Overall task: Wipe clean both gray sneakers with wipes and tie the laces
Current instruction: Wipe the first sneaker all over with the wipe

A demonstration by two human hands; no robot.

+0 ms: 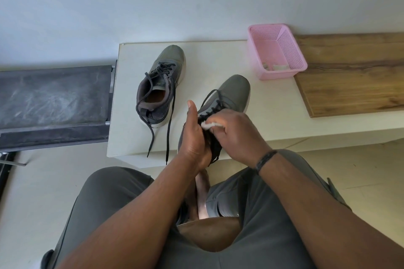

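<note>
1. No readable writing anywhere: the far sneaker (pixel 160 85) carries a small mark on its tongue, too small to make out.
2. The left hand (pixel 193 137) wraps the heel end of the near sneaker (pixel 229 98), thumb pointing up along its inner side; the grip is closed on the shoe.
3. The right hand (pixel 235 131) sits just beside the left, fingers pinched on a white wipe (pixel 211 125) pressed at the shoe's lace area (only a corner of the wipe shows).
4. The near sneaker's toe points away from the hands, and its heel hangs over the front edge of the white table (pixel 196 54), where the hands meet it.
5. The far sneaker stands left of and beyond the hands, well apart from them, its black laces (pixel 169 124) untied and trailing past the table's front edge.
6. A pink basket (pixel 276 50) lies beyond and right of the right hand, with crumpled white pieces in its bottom; it straddles the table and a wooden board (pixel 354 72).
7. Bare table top lies between the two shoes and between the near toe and the basket.
</note>
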